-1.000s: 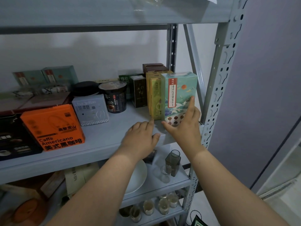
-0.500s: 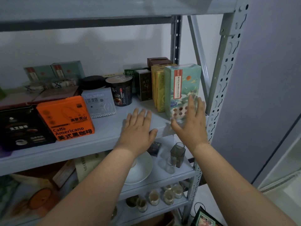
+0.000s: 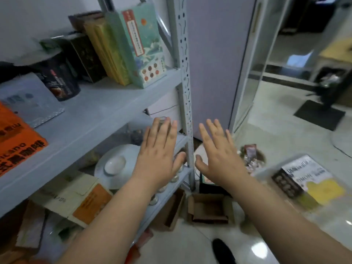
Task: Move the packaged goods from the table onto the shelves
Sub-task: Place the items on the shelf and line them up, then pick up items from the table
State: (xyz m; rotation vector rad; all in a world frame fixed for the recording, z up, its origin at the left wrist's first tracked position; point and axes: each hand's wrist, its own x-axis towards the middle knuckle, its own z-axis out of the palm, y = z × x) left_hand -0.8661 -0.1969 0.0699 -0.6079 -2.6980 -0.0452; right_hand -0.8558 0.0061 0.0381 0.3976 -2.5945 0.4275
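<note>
Packaged goods show in two places in the head view. Up and to the left of both hands, a tall teal cardboard carton [image 3: 141, 52] with a red label strip stands upright at the right end of the grey metal shelf [image 3: 106, 111], touching the yellow cardboard boxes [image 3: 108, 52] beside it. Just right of the right hand, a flat black, white and yellow box [image 3: 308, 180] lies blurred on the pale table top [image 3: 327, 221]. The left hand [image 3: 159, 151] and right hand [image 3: 219, 155] hover side by side, palms down and fingers spread, holding nothing — the rack's perforated grey upright post [image 3: 183, 73] shows between them. I judge the flat box to be the next pick. The frame is smeared with motion, so a fast swing could rap the left hand on the post and jolt the rack, toppling the teal carton near the shelf's front edge — or a hasty grab could sweep the crumpled foil packets [image 3: 251, 161] just beyond the right fingers off their perch.
</note>
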